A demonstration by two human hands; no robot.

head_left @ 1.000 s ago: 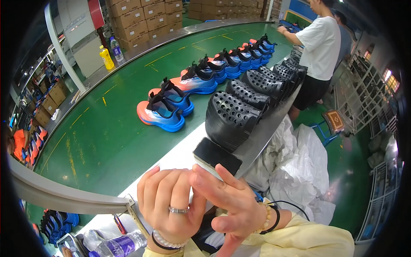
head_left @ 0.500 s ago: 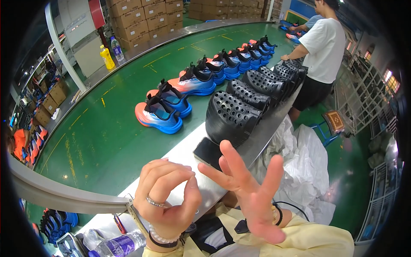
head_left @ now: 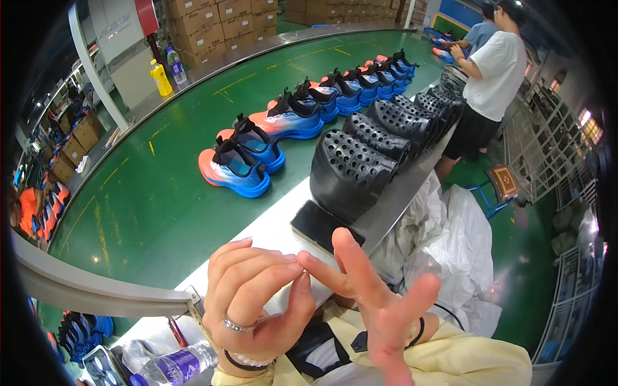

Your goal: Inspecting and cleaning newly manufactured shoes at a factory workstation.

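Just above the metal ledge (head_left: 257, 231), my left hand (head_left: 254, 309) is curled, its thumb and forefinger drawn together in a pinch. One fingertip of my right hand (head_left: 380, 309) meets that pinch; whatever may lie between the tips is too small to make out. The other right fingers are spread apart. Beyond my right hand a black phone (head_left: 318, 222) lies on the ledge. Right behind it stands a row of black perforated clog-like shoes (head_left: 354, 170). Blue and coral sneakers (head_left: 235, 170) line up beside them on the green conveyor belt (head_left: 161, 219).
A bottle with a purple label (head_left: 177, 368) lies at lower left, below a curved grey rail (head_left: 103, 283). White plastic sheeting (head_left: 467, 257) hangs right of the ledge. Farther off are a stool (head_left: 501, 183) and a person in a white shirt (head_left: 492, 80). Cartons (head_left: 196, 29) are stacked behind the belt.
My hands have come together, so a right fingertip now touches the left pinch. The person in white has raised their hands away from the black shoes.
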